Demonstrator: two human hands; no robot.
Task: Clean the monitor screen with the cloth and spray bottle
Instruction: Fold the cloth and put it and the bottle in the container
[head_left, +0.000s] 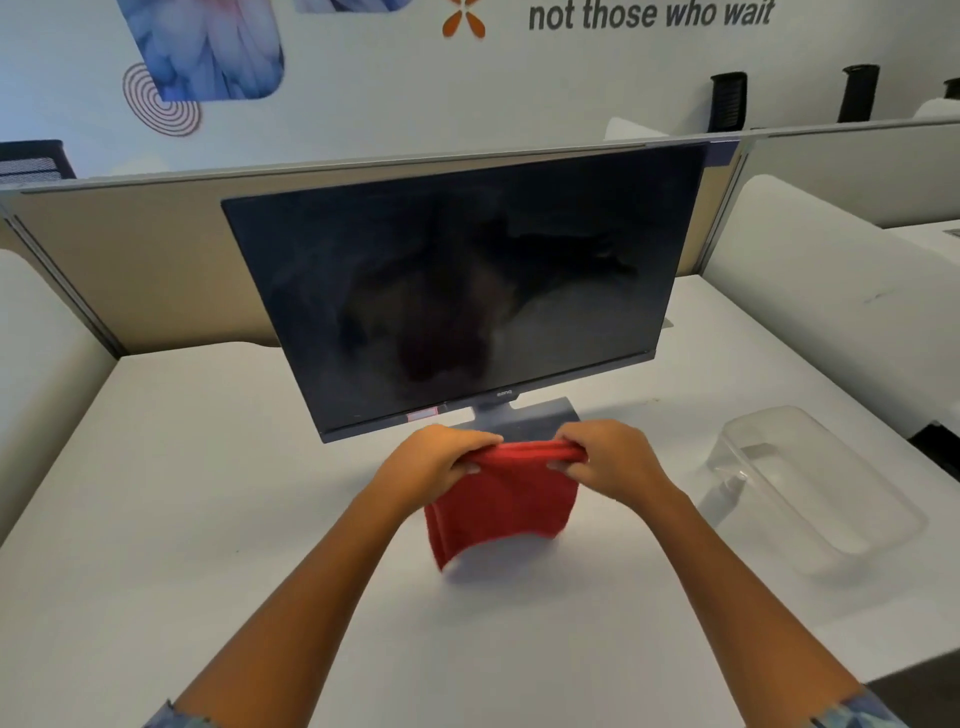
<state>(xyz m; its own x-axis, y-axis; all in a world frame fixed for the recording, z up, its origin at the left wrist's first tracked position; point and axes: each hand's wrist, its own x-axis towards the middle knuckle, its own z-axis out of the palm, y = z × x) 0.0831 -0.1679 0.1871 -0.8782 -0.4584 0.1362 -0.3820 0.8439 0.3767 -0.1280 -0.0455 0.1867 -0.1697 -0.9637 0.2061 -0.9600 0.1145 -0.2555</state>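
Observation:
A dark, switched-off monitor (462, 291) stands on its grey base (535, 415) at the middle of the white desk. In front of the base I hold a folded red cloth (501, 506) by its top edge, a little above the desk. My left hand (434, 457) grips the cloth's left corner and my right hand (605, 457) grips its right corner. The cloth hangs down between them. A clear spray bottle (724, 493) seems to lie by the plastic tray at the right, though it is hard to make out.
A clear plastic tray (831, 499) sits on the white desk (208, 493) to the right of my hands. Beige partition panels (135, 260) close the desk at the back and sides. Dark chair backs (727, 101) show beyond the partition.

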